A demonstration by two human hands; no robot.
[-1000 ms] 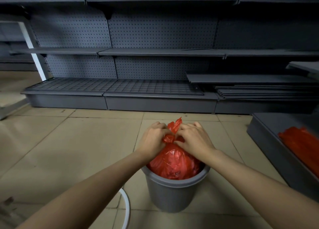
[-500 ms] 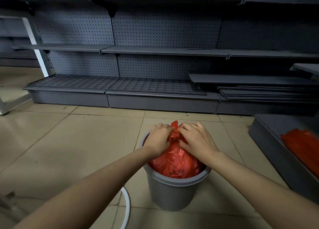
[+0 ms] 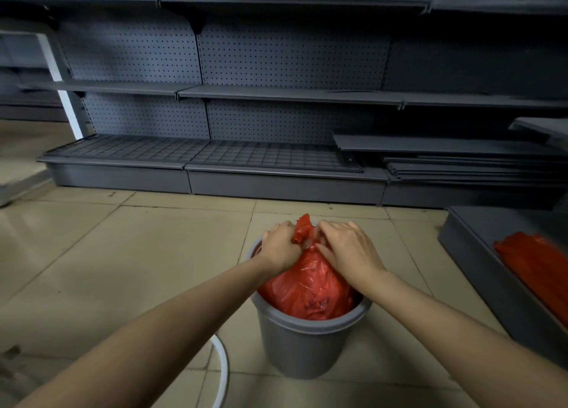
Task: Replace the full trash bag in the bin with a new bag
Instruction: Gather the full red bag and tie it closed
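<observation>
The full bag (image 3: 307, 290), red plastic, sat inside the bin (image 3: 302, 343), bulging above the rim, its mouth gathered into a twisted neck that stood up at the far side. The left hand (image 3: 281, 247) was clenched round that neck from the left. The right hand (image 3: 347, 249) lay against the neck from the right, fingers curled onto the gathered plastic and pinching it at the knot area. The two hands were touching or nearly touching across the neck; whether a knot was finished could not be told, since the fingers covered it.

The bin stood on the tiled floor (image 3: 123, 269), near the base of the grey shelving (image 3: 276, 115) but apart from it. A white curved tube (image 3: 222, 373) lay on the floor just beside the bin's near left side. At the right edge, a low grey shelf base (image 3: 479, 247) carried a flat stack of red bags (image 3: 541, 269), well apart from the bin.

Judgement: the step in hand was closing the full bag, ahead of lifting it out. No new bag was fitted. The next move would call for a firm hold on the neck and a straight upward pull, with the bin likely to rise with the bag unless steadied. The thin plastic may tear if the load is dragged against the rim.
</observation>
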